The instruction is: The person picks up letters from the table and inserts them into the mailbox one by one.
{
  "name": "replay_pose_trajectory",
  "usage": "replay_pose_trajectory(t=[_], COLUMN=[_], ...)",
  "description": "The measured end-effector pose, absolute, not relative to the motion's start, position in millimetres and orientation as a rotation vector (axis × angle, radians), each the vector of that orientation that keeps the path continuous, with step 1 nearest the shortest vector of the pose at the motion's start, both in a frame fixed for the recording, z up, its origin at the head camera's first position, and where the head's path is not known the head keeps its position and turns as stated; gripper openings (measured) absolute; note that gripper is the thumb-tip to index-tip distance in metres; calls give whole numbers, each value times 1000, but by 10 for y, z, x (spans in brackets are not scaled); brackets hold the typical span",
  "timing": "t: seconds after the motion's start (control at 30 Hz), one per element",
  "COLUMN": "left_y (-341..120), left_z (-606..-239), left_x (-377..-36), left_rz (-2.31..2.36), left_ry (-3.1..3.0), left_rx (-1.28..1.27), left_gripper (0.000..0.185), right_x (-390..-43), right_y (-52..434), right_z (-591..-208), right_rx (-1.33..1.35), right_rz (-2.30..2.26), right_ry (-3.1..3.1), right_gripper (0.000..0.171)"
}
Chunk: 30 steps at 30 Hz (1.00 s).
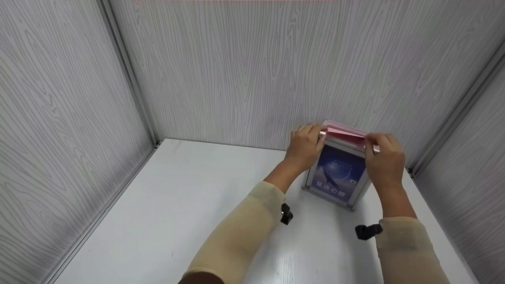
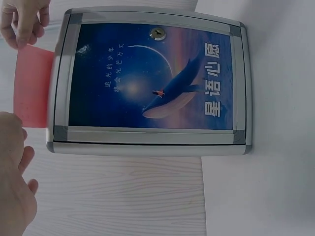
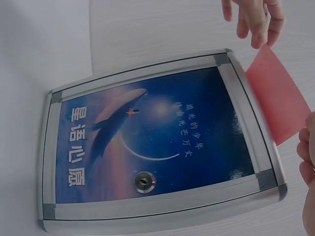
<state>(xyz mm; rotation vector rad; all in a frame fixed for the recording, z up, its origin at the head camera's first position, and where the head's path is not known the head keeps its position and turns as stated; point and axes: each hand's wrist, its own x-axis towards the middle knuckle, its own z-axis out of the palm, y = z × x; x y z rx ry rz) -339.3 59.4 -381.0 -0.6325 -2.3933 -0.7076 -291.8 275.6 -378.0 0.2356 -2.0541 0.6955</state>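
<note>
A silver-framed lock box [image 1: 337, 173] with a blue whale poster stands upright on the white table. A red sheet of paper [image 2: 33, 91] stands at the box's top edge, its lower part hidden by the box. My left hand [image 1: 304, 145] pinches one upper corner of the sheet between thumb and fingers. At the opposite corner my right hand [image 1: 386, 157] pinches it the same way. Both hands are above the box's top, one on each side, seen partly in the right wrist view too. A round keyhole lock [image 3: 145, 182] sits on the front panel.
The white tabletop [image 1: 189, 197] stretches out left of the box and in front of it. Behind the box rises a wood-grain back wall [image 1: 236, 71], close to it. Side walls [image 1: 59, 118] of the same pattern stand at left and right, with metal strips in the corners.
</note>
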Motion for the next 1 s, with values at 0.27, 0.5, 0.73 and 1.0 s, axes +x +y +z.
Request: replay_pose_trajectory(t=[0.27,0.5,0.73,1.0], left_y=[612,629,572,384], left_z=[-3892,-3943,-4052,-4117], left_x=[-3368,-3364,-3309,-3196], left_rz=[-708,-657,-708,-646], left_ry=[-2581,-2656,-2744,-2747], left_rx=[-652,-639,-602,-598], left_gripper=[47,59,66,63], right_x=[-2951,-2940,-2893,-2737], right_y=[2786,2779,2805,2761], right_z=[-3906,-3972,-3997,-3741], right_rx=[100,55,-14,-50], right_rz=[721,731,670,601], right_ry=[-2057,-2150,-2528,-2821], right_gripper=[15,25,63,82])
